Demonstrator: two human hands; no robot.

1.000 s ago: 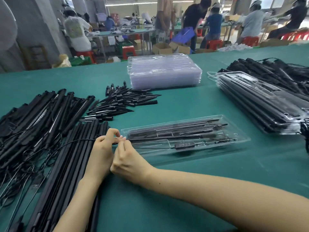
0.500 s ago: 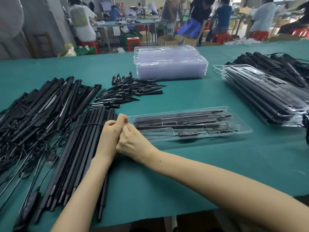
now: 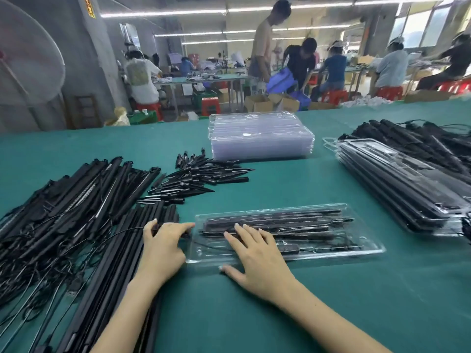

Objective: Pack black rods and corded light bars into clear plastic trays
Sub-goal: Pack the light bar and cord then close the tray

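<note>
Green table (image 3: pixel 293 184), stacked trays (image 3: pixel 261 138), rod piles (image 3: pixel 76 200)

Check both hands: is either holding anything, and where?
Nothing is gripped. The right hand lies flat, fingers straight, on the near-left part of the clear plastic tray. The left hand touches that tray's left end with fingertips, over the long black rods.

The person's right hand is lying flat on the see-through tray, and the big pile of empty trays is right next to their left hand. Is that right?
Not quite. In the head view the right hand does lie flat on the clear tray, but the stack of empty trays sits far across the table, well away from the left hand.
</note>
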